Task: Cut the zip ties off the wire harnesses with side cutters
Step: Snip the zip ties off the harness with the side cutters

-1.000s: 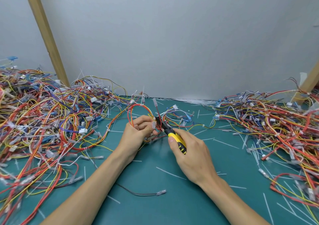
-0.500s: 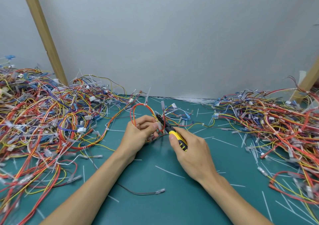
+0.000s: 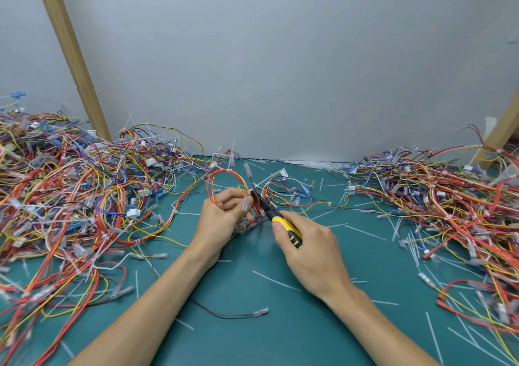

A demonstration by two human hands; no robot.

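The head camera shows the left hand (image 3: 222,219) with its fingers (image 3: 231,195) curled round a red and yellow wire harness (image 3: 222,174). It holds the loop up off the green tabletop (image 3: 252,323), probably to turn the tie toward the tool. The right hand (image 3: 311,253) is clenched round the yellow handle of the side cutters (image 3: 283,225), whose black tip meets the harness just beside the left fingers. The zip tie is too small to make out. A left heap (image 3: 70,197) and a right heap (image 3: 449,191) of harnesses flank the work, with white cut strips (image 3: 276,280) between.

My right fingers (image 3: 278,227) hold yellow, black-striped cutters (image 3: 287,228); red, orange and yellow wires (image 3: 209,185) loop above my left fingers (image 3: 231,197); teal mat (image 3: 252,337) beneath.
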